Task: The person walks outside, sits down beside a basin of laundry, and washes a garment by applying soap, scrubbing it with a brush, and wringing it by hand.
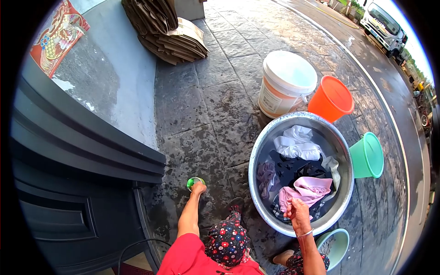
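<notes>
My right hand (299, 214) is closed on a pink cloth (308, 190) over the near side of a large metal basin (347, 183). In the basin's water lie white cloths (298, 144), dark clothes (302, 168) and a purple cloth (267, 178). On the left, my left hand (199, 187) is at a small round container with something green (191, 183) in it, low over the paving. Its fingers are mostly hidden, so their grip does not show.
A white bucket (284, 87), an orange bucket (331, 98) and a green bucket (367, 156) stand around the basin. A pale green bowl (333, 247) is at its near right. Folded cardboard (169, 34) leans by the wall; a dark door (55, 206) is at left, a truck (382, 23) on the road.
</notes>
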Demonstrator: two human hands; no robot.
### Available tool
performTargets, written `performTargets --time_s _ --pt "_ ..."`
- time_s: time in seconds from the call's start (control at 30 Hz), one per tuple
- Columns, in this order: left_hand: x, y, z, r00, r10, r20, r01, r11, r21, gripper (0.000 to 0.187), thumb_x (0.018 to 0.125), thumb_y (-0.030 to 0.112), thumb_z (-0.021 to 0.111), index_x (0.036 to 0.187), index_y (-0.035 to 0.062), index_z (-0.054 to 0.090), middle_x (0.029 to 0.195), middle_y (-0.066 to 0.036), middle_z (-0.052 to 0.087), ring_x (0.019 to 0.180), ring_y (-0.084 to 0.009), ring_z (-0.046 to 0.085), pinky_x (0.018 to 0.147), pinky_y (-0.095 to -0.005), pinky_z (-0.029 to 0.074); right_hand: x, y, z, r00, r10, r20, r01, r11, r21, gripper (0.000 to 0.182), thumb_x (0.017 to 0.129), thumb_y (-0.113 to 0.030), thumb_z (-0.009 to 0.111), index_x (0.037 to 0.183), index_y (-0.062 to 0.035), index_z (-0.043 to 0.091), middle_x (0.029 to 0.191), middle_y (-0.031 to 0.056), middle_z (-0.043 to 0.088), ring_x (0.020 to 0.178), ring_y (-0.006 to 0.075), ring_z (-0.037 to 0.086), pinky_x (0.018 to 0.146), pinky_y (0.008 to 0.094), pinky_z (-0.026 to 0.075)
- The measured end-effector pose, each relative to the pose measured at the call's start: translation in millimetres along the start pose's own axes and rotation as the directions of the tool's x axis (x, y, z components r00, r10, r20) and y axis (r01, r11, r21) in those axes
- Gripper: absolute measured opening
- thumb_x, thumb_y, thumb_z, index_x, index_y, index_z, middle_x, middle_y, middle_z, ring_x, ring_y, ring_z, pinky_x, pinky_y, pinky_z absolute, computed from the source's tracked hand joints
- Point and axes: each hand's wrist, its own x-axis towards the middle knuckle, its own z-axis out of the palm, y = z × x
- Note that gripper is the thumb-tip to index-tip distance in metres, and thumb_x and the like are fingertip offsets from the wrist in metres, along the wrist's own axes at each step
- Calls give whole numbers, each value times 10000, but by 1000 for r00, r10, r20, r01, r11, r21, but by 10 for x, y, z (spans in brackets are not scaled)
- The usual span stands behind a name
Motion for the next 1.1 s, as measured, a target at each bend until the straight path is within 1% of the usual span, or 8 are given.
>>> performTargets --time_s 0.07,0.13,0.2,0.33,0.5,0.6,0.87,1.1 --pt "-30 40 -53 999 -7 42 8 1000 -18 370 743 127 491 1050 -34 618 1149 -270 556 1131 -409 497 954 -418 391 -6 -6 20 1000 2 13 -2 1000 3 204 930 -188 506 884 -1 573 602 40 536 451 104 496 456 266 503" --pt "90 -43 58 998 -7 -68 9 1000 26 387 604 115 690 959 -31 642 1036 -219 623 1007 -347 596 823 -389 485 13 8 5 1000 -13 14 13 1000 11 204 927 -189 512 880 -1 575 603 43 537 450 109 495 454 267 502" --pt "19 -77 131 971 87 -225 -87 996 11 271 688 78 536 897 -56 642 981 -301 601 956 -435 582 814 -445 478 2 23 11 1000 -6 22 6 1000 9 202 926 -189 516 881 -1 575 602 45 538 450 113 496 453 266 504" --pt "-98 -87 106 954 202 -220 -212 977 -23 293 716 23 487 955 -104 598 1058 -357 506 951 -479 555 826 -469 469 -25 -4 18 1000 -4 10 4 1000 5 213 934 -194 503 873 -1 572 596 45 537 445 110 498 452 266 506" --pt "-431 87 -259 977 191 -95 -199 977 -82 315 734 193 623 903 -71 648 989 -291 603 955 -396 591 822 -416 478 -22 0 11 1000 -8 11 8 1000 13 216 937 -193 498 867 -4 576 592 42 535 440 106 498 448 260 502" --pt "-276 -21 -196 982 136 -128 -157 972 -173 407 714 311 671 891 -55 663 965 -257 629 955 -365 601 805 -401 484 -32 -10 38 1000 -17 9 17 1000 1 216 937 -191 497 867 -3 577 591 40 535 440 106 498 448 261 503" --pt "-339 -143 -144 919 362 -154 -304 902 306 307 764 260 584 804 -31 673 864 -241 645 821 -363 640 726 -433 509 -32 -19 76 1000 -5 29 5 1000 -4 206 929 -192 512 875 -6 581 596 36 547 443 106 503 446 267 503" --pt "-575 -82 -380 888 437 -145 -392 883 260 327 733 267 604 742 -57 648 816 -267 632 789 -396 625 713 -456 495 -66 -48 31 999 -8 32 8 1000 7 215 931 -209 508 893 -5 564 594 27 534 446 95 484 458 254 490"
